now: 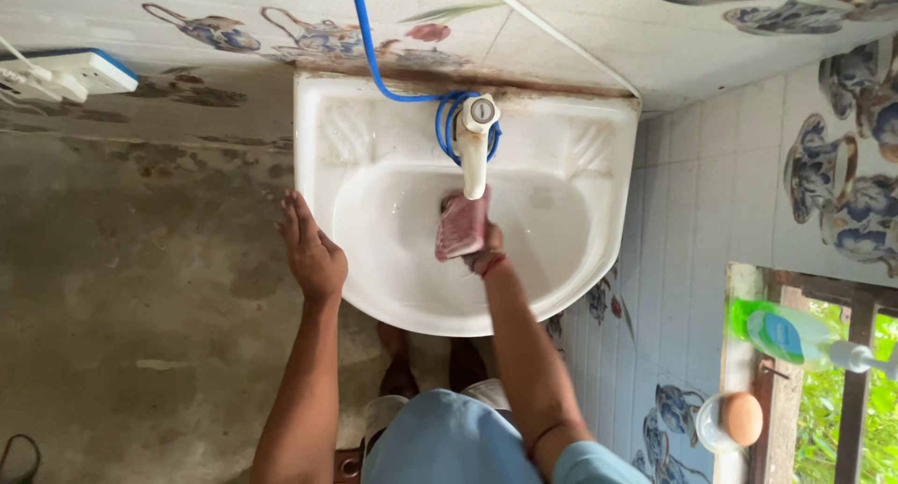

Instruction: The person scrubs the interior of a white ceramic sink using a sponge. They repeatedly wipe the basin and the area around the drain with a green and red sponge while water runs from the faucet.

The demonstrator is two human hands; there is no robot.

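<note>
A white wall-mounted sink point(374, 119) fills the middle of the head view. My left hand point(311, 250) rests flat on its left rim, fingers apart, holding nothing. Inside the basin, my right hand point(484, 252) grips a pink scrubbing cloth point(461, 226) pressed against the bowl just below the white tap point(474, 143). The tap partly covers the cloth's top edge. A blue hose point(374, 54) coils around the tap's base and runs up the wall.
A white power strip point(79, 74) hangs on the wall at far left. A green spray bottle point(784, 332) and a round container with an orange ball point(734, 420) sit on the window ledge at lower right. Bare concrete floor point(122, 306) lies left of the sink.
</note>
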